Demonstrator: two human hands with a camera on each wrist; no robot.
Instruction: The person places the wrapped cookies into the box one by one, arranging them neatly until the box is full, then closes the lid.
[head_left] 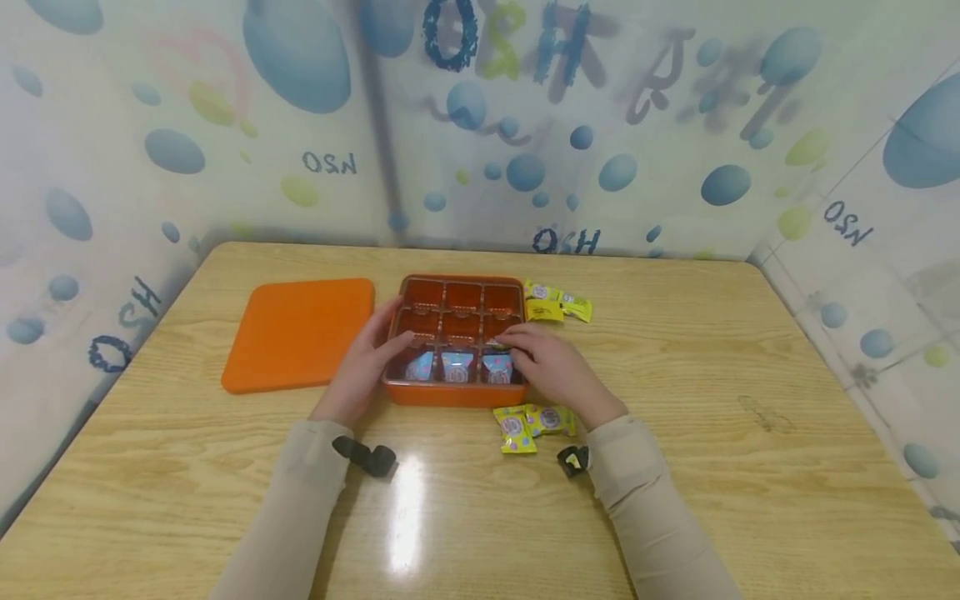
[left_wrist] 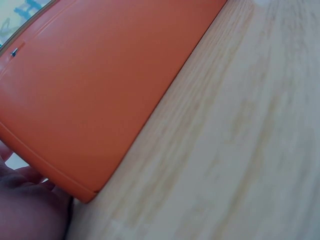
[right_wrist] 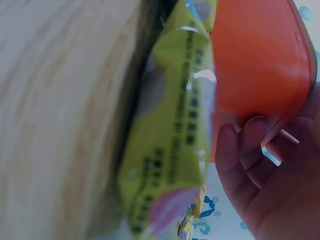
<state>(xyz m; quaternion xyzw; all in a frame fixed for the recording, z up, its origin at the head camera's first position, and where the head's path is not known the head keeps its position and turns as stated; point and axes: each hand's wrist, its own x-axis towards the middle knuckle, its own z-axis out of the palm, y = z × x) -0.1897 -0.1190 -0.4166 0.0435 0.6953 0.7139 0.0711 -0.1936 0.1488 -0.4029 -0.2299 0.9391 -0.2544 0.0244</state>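
An orange box (head_left: 450,395) with a clear divided insert stands mid-table. Blue wrapped candies (head_left: 457,367) lie in its front row of compartments. My left hand (head_left: 365,367) grips the box's left side, thumb over the rim and fingers along the outer wall. Over the right rim reaches my right hand (head_left: 551,367), fingertips in the middle-row right compartment. A small yellow-green bit of a candy packet (head_left: 496,342) shows under those fingertips; the fingers hide most of it. In the right wrist view the curled fingers (right_wrist: 227,150) appear beside the orange wall.
An orange lid (head_left: 300,335) lies flat left of the box. Yellow candy packets (head_left: 551,419) lie in front of the box's right corner, and several more yellow packets (head_left: 545,310) lie at its back right. A patterned curtain (head_left: 525,133) hangs behind the wooden table (head_left: 720,375).
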